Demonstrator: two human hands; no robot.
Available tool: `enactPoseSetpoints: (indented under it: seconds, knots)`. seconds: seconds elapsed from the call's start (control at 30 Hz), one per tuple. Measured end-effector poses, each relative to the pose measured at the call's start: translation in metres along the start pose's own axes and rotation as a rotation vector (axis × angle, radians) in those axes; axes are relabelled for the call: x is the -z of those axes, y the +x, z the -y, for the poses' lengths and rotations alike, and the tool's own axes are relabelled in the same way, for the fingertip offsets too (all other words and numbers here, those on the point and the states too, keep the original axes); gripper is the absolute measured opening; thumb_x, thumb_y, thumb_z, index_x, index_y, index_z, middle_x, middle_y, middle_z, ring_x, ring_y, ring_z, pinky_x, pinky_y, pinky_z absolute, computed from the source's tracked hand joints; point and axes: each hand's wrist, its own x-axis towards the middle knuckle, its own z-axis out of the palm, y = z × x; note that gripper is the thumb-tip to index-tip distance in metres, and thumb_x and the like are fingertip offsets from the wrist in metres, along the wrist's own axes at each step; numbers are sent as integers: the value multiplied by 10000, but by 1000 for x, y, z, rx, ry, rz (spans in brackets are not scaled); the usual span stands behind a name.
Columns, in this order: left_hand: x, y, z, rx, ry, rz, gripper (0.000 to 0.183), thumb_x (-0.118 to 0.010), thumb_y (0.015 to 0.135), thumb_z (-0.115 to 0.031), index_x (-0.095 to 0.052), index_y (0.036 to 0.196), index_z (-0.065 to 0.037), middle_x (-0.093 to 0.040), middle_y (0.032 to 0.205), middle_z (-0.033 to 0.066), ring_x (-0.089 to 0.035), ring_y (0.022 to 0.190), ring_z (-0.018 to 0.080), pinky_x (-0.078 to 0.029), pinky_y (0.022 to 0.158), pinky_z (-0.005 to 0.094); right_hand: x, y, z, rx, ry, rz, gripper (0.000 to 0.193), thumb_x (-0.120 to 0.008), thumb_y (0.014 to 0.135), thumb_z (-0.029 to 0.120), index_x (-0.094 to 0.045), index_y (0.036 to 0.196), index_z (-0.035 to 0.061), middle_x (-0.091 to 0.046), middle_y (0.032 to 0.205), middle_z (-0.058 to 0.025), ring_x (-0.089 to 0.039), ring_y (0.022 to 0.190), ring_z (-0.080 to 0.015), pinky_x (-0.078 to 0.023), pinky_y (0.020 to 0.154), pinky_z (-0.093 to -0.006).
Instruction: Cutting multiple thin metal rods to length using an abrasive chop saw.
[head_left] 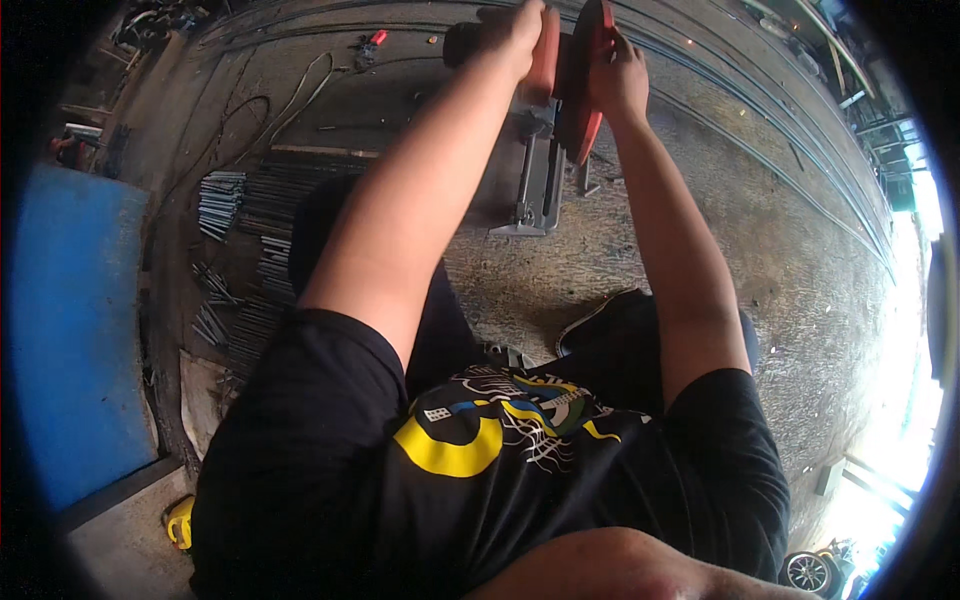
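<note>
Item: 1 cut-off saw [530, 185], at the top of the view, ahead of the person; red upper parts, grey metal base on the floor [600, 250]. Its red body sits between the 2 hands, with the base nearer the person than either hand.

Left hand [516, 42]: on the left side of the red body, touching it; the fingers run toward the upper edge of the view, so how far they close, and whether they grip, cannot be told.

Right hand [620, 82]: at the right side of the round red cover [583, 125], fingers partly bent; whether it has a firm hold cannot be told.

Left of the saw: 1 bundle of short metal rods [220, 203], more rods lower down, 1 looped cable [300, 95], 1 small red object [378, 37].

Right: several long metal bars [800, 170], running along the floor.

Far left: 1 blue panel [80, 330]; below it, 1 yellow object [180, 522], partly hidden by the sleeve.

Lower right: 1 spoked wheel [806, 572].
</note>
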Motion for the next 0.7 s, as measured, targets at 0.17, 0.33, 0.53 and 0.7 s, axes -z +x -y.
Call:
enactPoseSetpoints:
  seconds: [0.17, 0.33, 0.53, 0.7]
  knots:
    - [-16, 66, -49, 2, -756, 271, 349, -549, 844, -315, -572, 1010, -9, -607, 904, 129, -594, 803, 233, -487, 683, 392, -7, 56, -9, 151, 16, 139, 451, -383, 947, 273, -380, 1378, 141, -514, 1238, -235, -529, 1070, -365, -417, 928, -437]
    - [-23, 103, -77, -105, -559, 129, 294, -515, 862, -309, -584, 964, -41, -610, 868, 103, -591, 789, 240, -495, 644, 413, -37, 123, -8, 321, -287, 13, 305, -400, 923, 206, -571, 1128, 58, -604, 1035, -217, -569, 948, -396, -452, 837, -470]
    - [-9, 89, -74, -264, -418, 286, 366, -457, 873, -354, -630, 987, -53, -646, 920, 132, -615, 818, 261, -499, 636, 406, -21, 135, 15, -91, -74, 84, 423, -433, 884, 379, -615, 1054, 36, -612, 1005, -262, -565, 964, -443, -462, 829, -482]
    - [-9, 57, -33, -545, -120, -266, 457, -421, 895, -399, -588, 1067, -11, -598, 1081, 233, -572, 971, 394, -443, 811, 484, -7, 126, 18, -101, 22, 52, 412, -471, 875, 383, -626, 1058, 47, -632, 1018, -237, -588, 1004, -390, -464, 861, -434]
